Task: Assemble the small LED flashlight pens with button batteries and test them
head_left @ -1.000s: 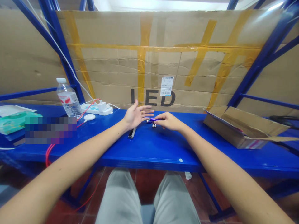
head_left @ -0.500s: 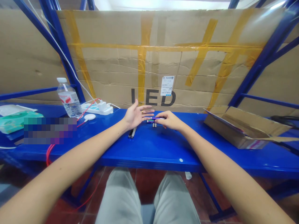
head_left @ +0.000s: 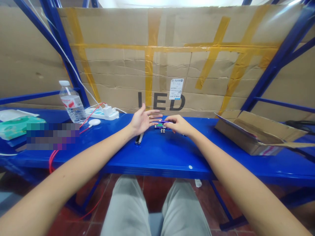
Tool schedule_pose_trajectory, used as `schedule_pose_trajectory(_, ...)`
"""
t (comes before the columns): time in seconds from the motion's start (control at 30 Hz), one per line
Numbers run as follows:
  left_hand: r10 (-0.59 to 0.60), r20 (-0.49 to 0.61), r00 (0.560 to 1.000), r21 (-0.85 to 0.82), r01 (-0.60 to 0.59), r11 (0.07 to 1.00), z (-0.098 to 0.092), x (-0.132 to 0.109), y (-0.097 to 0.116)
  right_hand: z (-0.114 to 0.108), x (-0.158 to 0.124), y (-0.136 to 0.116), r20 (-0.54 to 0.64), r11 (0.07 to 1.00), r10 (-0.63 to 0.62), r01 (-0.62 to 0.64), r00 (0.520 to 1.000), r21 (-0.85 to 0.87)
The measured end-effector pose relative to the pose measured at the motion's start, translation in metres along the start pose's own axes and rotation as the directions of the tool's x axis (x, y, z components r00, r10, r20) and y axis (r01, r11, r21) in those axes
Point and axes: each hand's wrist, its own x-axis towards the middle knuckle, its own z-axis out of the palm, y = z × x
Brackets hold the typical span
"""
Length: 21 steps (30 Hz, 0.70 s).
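Observation:
My right hand [head_left: 180,125] has its thumb and fingers closed on a slim purple pen-like rod [head_left: 164,121], held nearly level just above the table. Under the rod lie similar thin rods [head_left: 159,126], with green and purple showing, partly covered by the fingers. Several small shiny silver pieces [head_left: 162,130] sit in front of them. My left hand [head_left: 141,121] is open, palm turned up and fingers spread towards the rods, with a ring on one finger. Below it a black and a silver rod [head_left: 139,139] lie side by side, their far ends hidden by the hand.
On the blue table [head_left: 157,160], an open cardboard box [head_left: 248,137] stands to the right. At left are a water bottle [head_left: 72,105], a power strip [head_left: 102,113], a red cable [head_left: 52,160] and a green tissue pack [head_left: 22,124]. Large cardboard [head_left: 118,72] closes off the back.
My right hand has lifted the purple rod slightly, so more of the rods beneath it show. My left hand has stayed almost where it was, and the view has shifted a little.

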Motion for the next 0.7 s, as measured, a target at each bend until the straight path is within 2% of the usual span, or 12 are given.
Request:
schedule_pose_trajectory(0.17, 0.025, -0.001, 1.000, 0.070, -0.024, 0.997, 0.000, 0.001, -0.001, 0.001, 0.002, 0.006, -0.001, 1.000, -0.002, 0.002, 1.000, -0.008)
schedule_pose_trajectory(0.23, 0.053, -0.038, 0.998, 0.176, -0.046, 0.983, 0.002, 0.002, -0.003, 0.002, 0.005, 0.010, -0.031, 1.000, -0.014, 0.014, 0.999, -0.025)
schedule_pose_trajectory(0.33, 0.149, -0.072, 0.986, 0.476, -0.097, 0.874, 0.004, 0.005, -0.009, 0.003, 0.009, 0.015, -0.056, 0.994, -0.077, 0.072, 0.995, -0.077)
schedule_pose_trajectory(0.4, 0.202, -0.034, 0.979, 0.612, -0.139, 0.778, 0.004, 0.008, -0.012, 0.003, 0.012, 0.019, -0.027, 0.989, -0.118, 0.116, 0.993, -0.087)
schedule_pose_trajectory(0.53, 0.257, 0.067, 0.964, 0.683, -0.232, 0.692, 0.000, 0.019, -0.010, 0.000, 0.021, 0.029, 0.005, 0.990, -0.132, 0.132, 0.991, -0.050)
schedule_pose_trajectory(0.6, 0.290, 0.039, 0.956, 0.714, -0.229, 0.662, -0.006, 0.027, -0.006, -0.003, 0.028, 0.036, -0.056, 0.994, -0.108, 0.108, 0.993, 0.004)
schedule_pose_trajectory(0.7, 0.326, -0.067, 0.943, 0.766, -0.161, 0.622, -0.015, 0.038, -0.002, -0.007, 0.041, 0.050, -0.173, 0.994, -0.011, 0.029, 0.985, 0.102)
